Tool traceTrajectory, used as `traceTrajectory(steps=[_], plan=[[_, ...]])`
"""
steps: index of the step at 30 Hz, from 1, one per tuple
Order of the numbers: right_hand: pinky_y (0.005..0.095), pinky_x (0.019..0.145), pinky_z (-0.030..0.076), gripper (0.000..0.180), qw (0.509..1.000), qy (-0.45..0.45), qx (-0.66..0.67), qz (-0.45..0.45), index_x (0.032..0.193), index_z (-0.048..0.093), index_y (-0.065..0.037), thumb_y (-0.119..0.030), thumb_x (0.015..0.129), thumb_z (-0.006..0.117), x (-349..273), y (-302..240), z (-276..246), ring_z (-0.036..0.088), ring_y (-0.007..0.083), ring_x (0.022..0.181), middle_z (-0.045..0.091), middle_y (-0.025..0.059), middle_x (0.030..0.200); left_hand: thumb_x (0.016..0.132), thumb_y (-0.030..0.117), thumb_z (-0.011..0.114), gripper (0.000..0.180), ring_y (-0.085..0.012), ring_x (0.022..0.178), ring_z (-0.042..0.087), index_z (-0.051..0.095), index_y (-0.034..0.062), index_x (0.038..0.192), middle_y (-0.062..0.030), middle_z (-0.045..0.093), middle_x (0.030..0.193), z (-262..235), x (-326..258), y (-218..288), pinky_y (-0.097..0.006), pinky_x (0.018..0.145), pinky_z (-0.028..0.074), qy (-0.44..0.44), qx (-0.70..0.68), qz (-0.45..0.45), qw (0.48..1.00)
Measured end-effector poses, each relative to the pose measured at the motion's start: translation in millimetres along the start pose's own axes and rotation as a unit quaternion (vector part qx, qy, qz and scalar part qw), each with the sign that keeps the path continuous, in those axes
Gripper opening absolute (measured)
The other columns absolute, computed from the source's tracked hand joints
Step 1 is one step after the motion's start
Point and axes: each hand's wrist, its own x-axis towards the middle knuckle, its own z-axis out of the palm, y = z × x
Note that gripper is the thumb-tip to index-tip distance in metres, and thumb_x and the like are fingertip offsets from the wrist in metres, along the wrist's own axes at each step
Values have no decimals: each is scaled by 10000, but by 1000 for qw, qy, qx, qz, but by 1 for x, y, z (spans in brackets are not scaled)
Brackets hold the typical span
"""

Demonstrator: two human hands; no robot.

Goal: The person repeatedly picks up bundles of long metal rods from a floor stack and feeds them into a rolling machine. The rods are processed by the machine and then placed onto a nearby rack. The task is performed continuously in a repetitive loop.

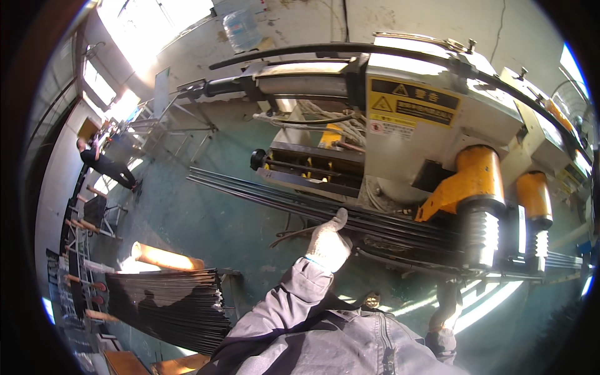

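Note:
My left hand (330, 245), in a whitish work glove, is closed round a bundle of long thin black metal tubes (250, 189), its thumb lying along their near side. The tubes run from the middle left toward the right, under the machine's orange-and-silver cylinder heads (480, 203). My right hand (447, 303) is low beside the machine, below the nearer cylinder; its fingers are hidden by shadow and glare, so what it touches does not show.
A large pale machine (406, 75) with a yellow warning label stands ahead, its long horizontal cylinder (303, 84) reaching left. At lower left, a big stack of black tubes (165, 306) lies on a rack. Another person (106, 164) stands far left. A water jug (242, 30) is by the wall.

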Motion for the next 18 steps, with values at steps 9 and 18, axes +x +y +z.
traceTrajectory(steps=[9,18], plan=[[264,548,333,334,992,-3,-93,84,878,722,-85,-385,1016,769,-66,102,20,499,93,591,668,2,768,1168,320,568,535,-424,1455,573,544,-64,1539,-246,613,1558,-112,-7,224,-570,1290,433,-127,-110,190,967],[316,446,369,291,954,64,-117,267,810,673,-53,-253,1019,698,-184,150,10,524,156,497,639,69,671,1168,456,561,446,-421,1152,698,666,26,1225,-203,728,1219,-248,18,459,-633,1086,548,-50,-16,316,947]])
